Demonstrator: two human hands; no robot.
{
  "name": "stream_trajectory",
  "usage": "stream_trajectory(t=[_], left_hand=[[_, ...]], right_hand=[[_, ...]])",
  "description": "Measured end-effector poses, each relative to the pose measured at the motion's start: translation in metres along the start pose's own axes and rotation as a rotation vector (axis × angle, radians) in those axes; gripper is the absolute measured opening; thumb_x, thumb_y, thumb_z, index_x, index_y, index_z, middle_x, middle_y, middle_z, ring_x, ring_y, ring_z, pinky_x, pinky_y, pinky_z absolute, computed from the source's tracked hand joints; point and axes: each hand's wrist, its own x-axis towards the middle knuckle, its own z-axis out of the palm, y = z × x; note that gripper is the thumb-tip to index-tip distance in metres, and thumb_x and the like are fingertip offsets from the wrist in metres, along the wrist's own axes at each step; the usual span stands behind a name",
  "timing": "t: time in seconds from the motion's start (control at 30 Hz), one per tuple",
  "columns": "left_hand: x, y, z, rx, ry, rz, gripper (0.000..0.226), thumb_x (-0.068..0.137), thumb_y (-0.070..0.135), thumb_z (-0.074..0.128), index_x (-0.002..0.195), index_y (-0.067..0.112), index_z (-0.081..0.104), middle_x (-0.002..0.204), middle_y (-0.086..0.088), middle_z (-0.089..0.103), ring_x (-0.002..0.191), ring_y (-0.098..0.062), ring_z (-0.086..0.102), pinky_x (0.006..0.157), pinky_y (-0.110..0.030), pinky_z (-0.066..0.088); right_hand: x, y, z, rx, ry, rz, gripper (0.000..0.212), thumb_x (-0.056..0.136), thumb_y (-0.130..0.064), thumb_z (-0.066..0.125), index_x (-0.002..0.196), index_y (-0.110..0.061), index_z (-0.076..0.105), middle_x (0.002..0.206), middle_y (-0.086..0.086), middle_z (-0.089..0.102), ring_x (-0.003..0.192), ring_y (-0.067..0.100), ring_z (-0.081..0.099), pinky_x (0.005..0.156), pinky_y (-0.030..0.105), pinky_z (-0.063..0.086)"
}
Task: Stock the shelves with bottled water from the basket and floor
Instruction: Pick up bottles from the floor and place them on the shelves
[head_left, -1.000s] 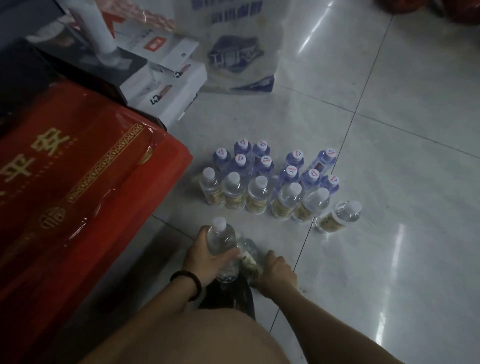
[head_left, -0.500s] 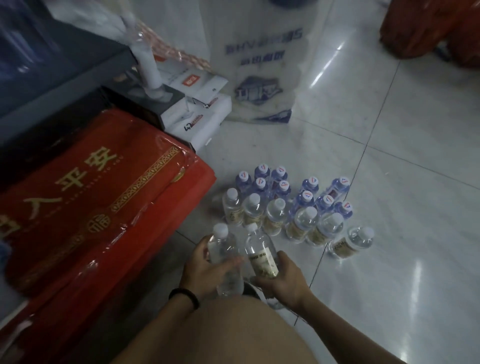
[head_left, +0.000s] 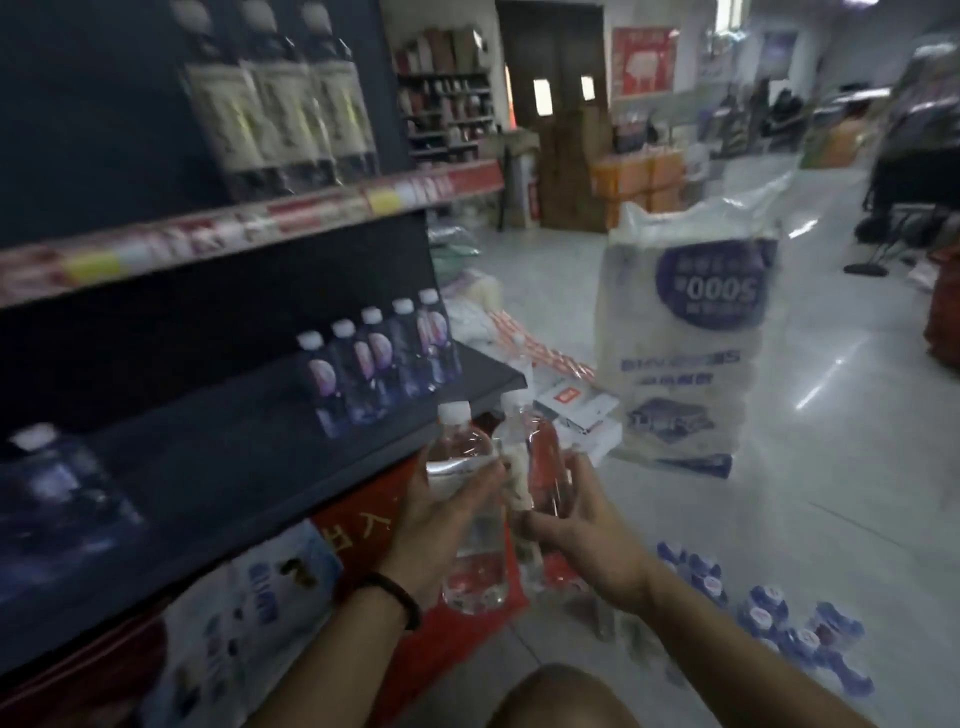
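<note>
My left hand (head_left: 436, 525) grips a clear water bottle (head_left: 467, 499) with a white cap, held upright in front of the dark shelf (head_left: 218, 467). Right beside it, my right hand (head_left: 582, 530) grips a second clear water bottle (head_left: 540, 467), and the two bottles touch. A row of several purple-labelled bottles (head_left: 374, 364) stands on the shelf near its right end. Blue-capped bottles (head_left: 763, 618) stand on the floor at the lower right, partly behind my right forearm.
Tall dark bottles (head_left: 280, 104) fill the shelf above, behind a red and yellow price strip. A large white plastic sack (head_left: 685, 343) stands on the tiled floor to the right. White boxes (head_left: 582, 410) and red packaging (head_left: 363, 530) lie below the shelf.
Both hands have lifted their bottles from the floor up to shelf height. My view has swung up from the floor to the shelves and the shop beyond.
</note>
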Motion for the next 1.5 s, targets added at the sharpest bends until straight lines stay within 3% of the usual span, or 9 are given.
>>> stream_trajectory(t=[0.1, 0.27, 0.53, 0.73, 0.83, 1.07, 1.3, 1.4, 1.5], left_hand=[[-0.02, 0.055, -0.044, 0.033, 0.022, 0.088, 0.043, 0.094, 0.028, 0.078, 0.134, 0.025, 0.065, 0.125, -0.012, 0.076, 0.115, -0.036, 0.074, 0.099, -0.062, 0.058], [-0.061, 0.147, -0.139, 0.089, 0.101, 0.216, 0.093, 0.078, 0.005, 0.088, 0.15, 0.04, 0.042, 0.136, -0.01, 0.07, 0.126, -0.032, 0.068, 0.106, -0.06, 0.054], [-0.133, 0.289, -0.265, 0.229, 0.484, 0.467, 0.071, 0.084, 0.0, 0.083, 0.142, 0.03, 0.056, 0.127, -0.003, 0.076, 0.119, -0.025, 0.073, 0.101, -0.053, 0.059], [-0.144, 0.367, -0.363, 0.394, 0.841, 0.575, 0.098, 0.051, 0.053, 0.103, 0.138, 0.05, 0.058, 0.134, 0.009, 0.071, 0.127, -0.018, 0.066, 0.105, -0.046, 0.056], [-0.13, 0.38, -0.415, 0.488, 0.974, 0.596, 0.098, 0.046, 0.07, 0.098, 0.134, 0.049, 0.061, 0.13, 0.014, 0.072, 0.125, -0.015, 0.067, 0.105, -0.046, 0.056], [-0.111, 0.374, -0.464, 0.604, 1.173, 0.501, 0.068, 0.074, 0.028, 0.097, 0.123, 0.025, 0.051, 0.103, 0.018, 0.062, 0.103, -0.014, 0.066, 0.076, -0.021, 0.048], [-0.098, 0.361, -0.478, 0.868, 1.246, 0.382, 0.078, 0.084, 0.042, 0.087, 0.147, 0.022, 0.044, 0.134, -0.007, 0.048, 0.11, -0.023, 0.055, 0.085, -0.03, 0.046], [-0.099, 0.348, -0.479, 1.015, 1.24, 0.329, 0.086, 0.08, 0.035, 0.09, 0.147, 0.027, 0.037, 0.126, -0.008, 0.051, 0.112, -0.031, 0.057, 0.09, -0.044, 0.058], [-0.103, 0.336, -0.479, 1.092, 1.232, 0.271, 0.076, 0.078, 0.032, 0.093, 0.13, 0.019, 0.038, 0.118, -0.005, 0.049, 0.104, -0.028, 0.059, 0.085, -0.039, 0.057]], right_hand=[[0.017, -0.065, 0.048, 0.016, -0.176, -0.127, 0.062, 0.09, -0.014, 0.074, 0.144, -0.027, 0.048, 0.127, 0.014, 0.072, 0.114, 0.037, 0.073, 0.097, 0.06, 0.059], [0.042, -0.156, 0.129, 0.015, -0.441, -0.208, 0.04, 0.099, -0.02, 0.06, 0.139, -0.023, 0.052, 0.128, 0.024, 0.067, 0.118, 0.047, 0.067, 0.103, 0.066, 0.053], [0.074, -0.282, 0.305, -0.171, -0.573, -0.502, 0.072, 0.086, -0.003, 0.084, 0.144, -0.022, 0.045, 0.132, 0.005, 0.07, 0.121, 0.021, 0.071, 0.098, 0.041, 0.062], [0.116, -0.346, 0.435, -0.109, -0.501, -0.595, 0.074, 0.072, -0.027, 0.097, 0.132, -0.027, 0.054, 0.123, -0.008, 0.073, 0.112, 0.012, 0.073, 0.097, 0.042, 0.062], [0.136, -0.363, 0.485, -0.15, -0.453, -0.614, 0.073, 0.074, -0.024, 0.097, 0.134, -0.024, 0.055, 0.12, -0.01, 0.071, 0.109, 0.011, 0.071, 0.095, 0.034, 0.061], [0.168, -0.352, 0.552, -0.293, -0.374, -0.612, 0.07, 0.079, -0.025, 0.094, 0.136, -0.022, 0.053, 0.122, -0.006, 0.067, 0.108, 0.015, 0.065, 0.083, 0.024, 0.052], [0.188, -0.331, 0.579, -0.459, -0.303, -0.618, 0.085, 0.068, -0.052, 0.093, 0.139, -0.036, 0.05, 0.125, -0.003, 0.063, 0.118, 0.023, 0.061, 0.099, 0.047, 0.058], [0.188, -0.333, 0.572, -0.606, -0.339, -0.648, 0.089, 0.072, -0.039, 0.093, 0.146, -0.034, 0.043, 0.124, -0.006, 0.065, 0.118, 0.023, 0.061, 0.096, 0.039, 0.057], [0.188, -0.332, 0.564, -0.672, -0.384, -0.611, 0.086, 0.077, -0.028, 0.092, 0.147, -0.034, 0.042, 0.123, -0.004, 0.067, 0.106, 0.018, 0.066, 0.081, 0.028, 0.053]])
